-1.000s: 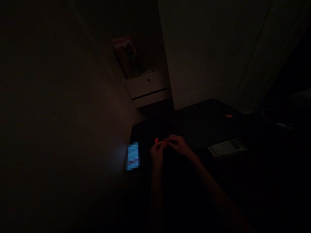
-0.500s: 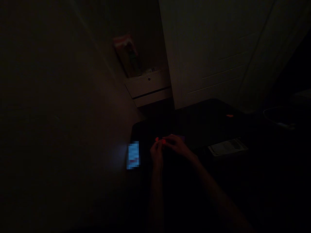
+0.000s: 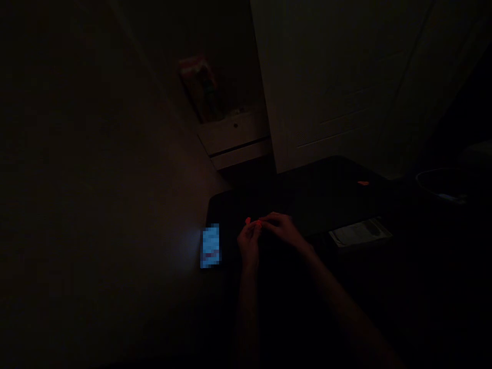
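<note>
Both the left hand [image 3: 249,246] and right hand [image 3: 283,229] pinch a small red piece [image 3: 259,224] between their fingertips [image 3: 269,219], over a dark table [image 3: 319,192]. Another red bit [image 3: 248,221] shows just beyond the left hand; a lit screen [image 3: 210,247] glows at left, an orange scrap [image 3: 363,183] far right.

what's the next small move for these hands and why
Perhaps a slow, slight turn of the small red piece with the right hand, while the left hand steadies it. The fingertips of both hands come together at that piece, and the scene is too dark to show how firmly it is gripped, so a gentle move seems safer.
</note>
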A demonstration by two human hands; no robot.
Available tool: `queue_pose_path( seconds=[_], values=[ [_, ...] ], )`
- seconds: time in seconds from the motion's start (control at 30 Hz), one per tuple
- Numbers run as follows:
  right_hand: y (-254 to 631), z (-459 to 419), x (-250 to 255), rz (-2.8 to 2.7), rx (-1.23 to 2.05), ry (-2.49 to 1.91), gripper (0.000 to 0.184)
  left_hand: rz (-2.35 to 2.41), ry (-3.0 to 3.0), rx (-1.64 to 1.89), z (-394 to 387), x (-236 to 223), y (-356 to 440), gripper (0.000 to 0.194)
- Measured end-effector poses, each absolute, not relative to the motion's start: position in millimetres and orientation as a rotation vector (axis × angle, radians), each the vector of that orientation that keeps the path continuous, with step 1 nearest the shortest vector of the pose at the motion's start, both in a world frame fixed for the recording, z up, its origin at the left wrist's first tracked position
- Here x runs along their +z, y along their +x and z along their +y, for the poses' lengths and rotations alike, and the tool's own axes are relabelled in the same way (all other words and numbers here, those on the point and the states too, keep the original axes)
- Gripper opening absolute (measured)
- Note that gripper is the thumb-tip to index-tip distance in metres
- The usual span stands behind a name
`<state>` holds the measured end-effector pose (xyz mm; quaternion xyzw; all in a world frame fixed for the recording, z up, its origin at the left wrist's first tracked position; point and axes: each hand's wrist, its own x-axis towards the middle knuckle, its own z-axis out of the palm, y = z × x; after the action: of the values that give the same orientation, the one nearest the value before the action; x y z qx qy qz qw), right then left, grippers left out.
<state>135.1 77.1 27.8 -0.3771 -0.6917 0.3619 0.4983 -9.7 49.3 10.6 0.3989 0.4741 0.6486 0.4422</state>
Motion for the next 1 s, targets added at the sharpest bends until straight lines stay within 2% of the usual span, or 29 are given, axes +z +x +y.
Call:
queue_pose_path(
  seconds=[0.6,1.0],
  values=[
    [141.1,75.1,31.0,-1.716,1.009,-0.864,0.029,1.210,1.027,1.628,50.6,10.1,-12.3,0.033],
    [130.8,67.7,27.9,-1.783,0.741,-0.842,0.027,1.236,1.061,1.650,48.4,13.3,-10.6,0.030]
  ],
)
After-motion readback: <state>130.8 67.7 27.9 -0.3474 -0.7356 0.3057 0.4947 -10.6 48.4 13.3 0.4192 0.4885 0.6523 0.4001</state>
